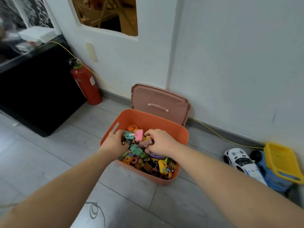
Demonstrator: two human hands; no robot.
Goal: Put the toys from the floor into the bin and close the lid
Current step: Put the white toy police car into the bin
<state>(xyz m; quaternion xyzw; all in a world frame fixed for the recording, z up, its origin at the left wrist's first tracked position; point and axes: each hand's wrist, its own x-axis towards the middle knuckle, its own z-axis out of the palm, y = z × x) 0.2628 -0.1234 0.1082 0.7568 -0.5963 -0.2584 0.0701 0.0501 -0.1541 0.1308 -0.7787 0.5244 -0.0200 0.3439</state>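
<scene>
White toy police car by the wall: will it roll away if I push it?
The white toy police car probably rolls easily: it seems to sit on its wheels on the smooth grey floor. It looks like hard plastic, so likely stiff and fairly light. It might soon bump the blue and yellow toy truck beside it.

The bin (144,119) is showing orange, the lid (148,96) dusty pink, the extinguisher (86,84) red, the car (243,162) white with dark markings, the truck (273,178) blue and yellow, the floor (49,153) grey.
</scene>
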